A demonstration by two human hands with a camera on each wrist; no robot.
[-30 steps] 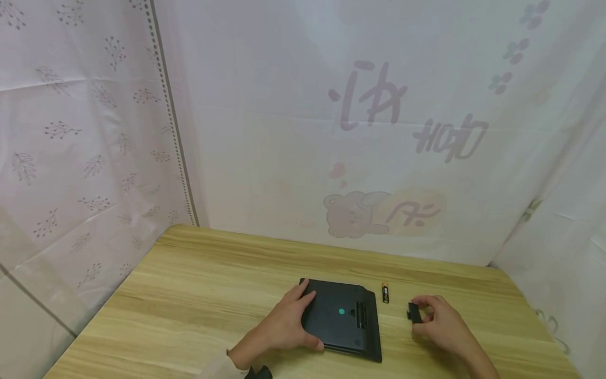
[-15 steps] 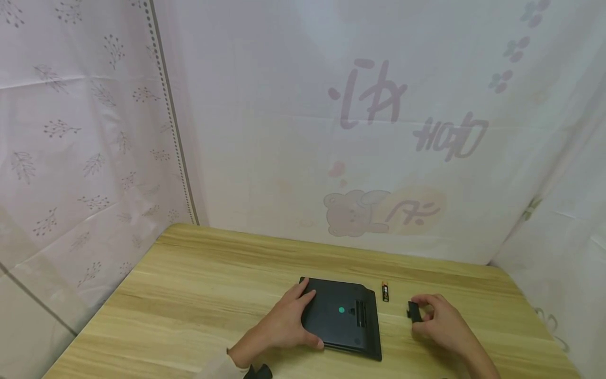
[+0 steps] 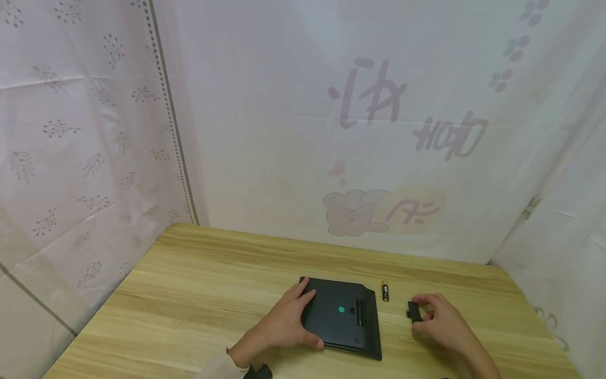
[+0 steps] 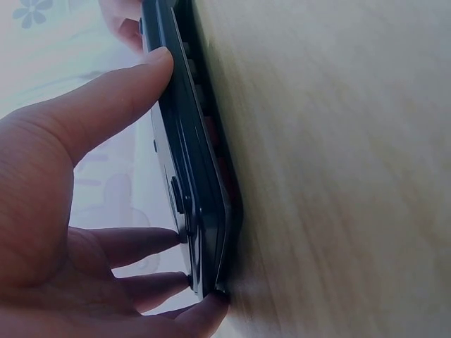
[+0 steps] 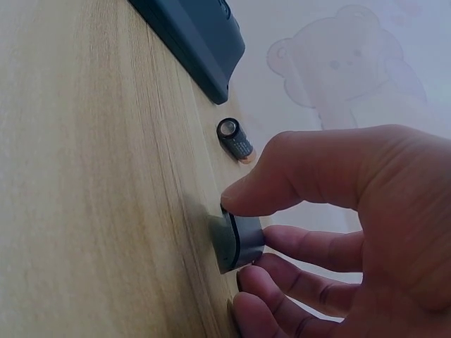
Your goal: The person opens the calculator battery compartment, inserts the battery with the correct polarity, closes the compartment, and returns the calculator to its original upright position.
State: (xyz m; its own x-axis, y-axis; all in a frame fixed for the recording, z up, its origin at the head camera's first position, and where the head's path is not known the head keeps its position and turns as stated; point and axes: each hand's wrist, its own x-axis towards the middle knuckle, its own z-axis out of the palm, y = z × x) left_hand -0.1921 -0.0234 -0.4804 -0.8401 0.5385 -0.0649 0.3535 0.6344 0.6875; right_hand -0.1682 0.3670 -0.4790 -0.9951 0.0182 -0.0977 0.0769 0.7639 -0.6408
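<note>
On the wood-grain counter [image 3: 203, 287], nothing has shifted over the last second, suggesting a pause: the left hand [image 3: 285, 322], widely spread, grips the face-down black device [image 3: 330, 321]; the right hand [image 3: 441, 323], nearly closed, pinches a small black cover [image 3: 414, 312] near the loose battery [image 3: 385, 291].

Wood-grain table [image 3: 199, 284]: yellowish top, 2 far corners rounded. Left fabric sheet [image 3: 106, 152]: pale, creased, printed with grey sprigs. Back fabric sheet [image 3: 265, 131]: pale, carrying faded mauve lettering [image 3: 347, 100] and 1 bear print [image 3: 352, 213]. Grey dotted stripe [image 3: 169, 102] runs between these 2 sheets. Right fabric sheet [image 3: 563, 231]: whitish, creased. Light: diffuse.
</note>
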